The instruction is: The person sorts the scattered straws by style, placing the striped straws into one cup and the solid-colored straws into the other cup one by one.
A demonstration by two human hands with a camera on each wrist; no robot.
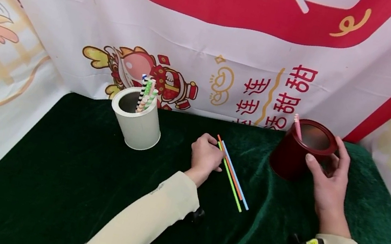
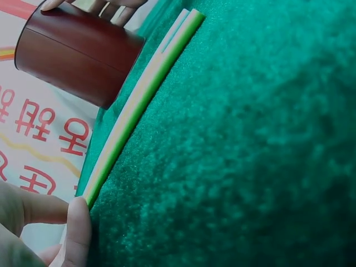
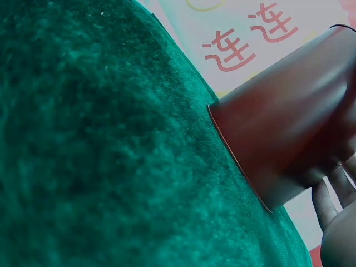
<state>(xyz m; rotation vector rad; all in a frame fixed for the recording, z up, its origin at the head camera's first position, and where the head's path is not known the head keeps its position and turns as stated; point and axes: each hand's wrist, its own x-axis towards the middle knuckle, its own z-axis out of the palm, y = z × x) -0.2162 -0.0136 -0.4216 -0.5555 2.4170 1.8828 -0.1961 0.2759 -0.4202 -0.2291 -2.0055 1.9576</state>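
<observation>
Three thin straws lie side by side on the cloth: a green straw (image 1: 234, 190), an orange straw (image 1: 232, 173) and a blue straw (image 1: 237, 182). At their far end, my left hand (image 1: 206, 156) pinches the green straw between thumb and finger, close over the cloth. To the right stands a dark red cylindrical container (image 1: 283, 157) with a pink straw (image 1: 298, 128) leaning inside it. My right hand (image 1: 330, 185) grips this container from its right side near the rim, thumb in front and fingers behind. It tilts slightly in the head view.
A white cylindrical container (image 1: 140, 132) with several patterned straws (image 1: 147, 94) stands at the back left. Dark green cloth (image 1: 62, 186) covers the table, with a raised crease (image 1: 252, 232) near the middle. Behind hangs a printed white backdrop (image 1: 191, 34).
</observation>
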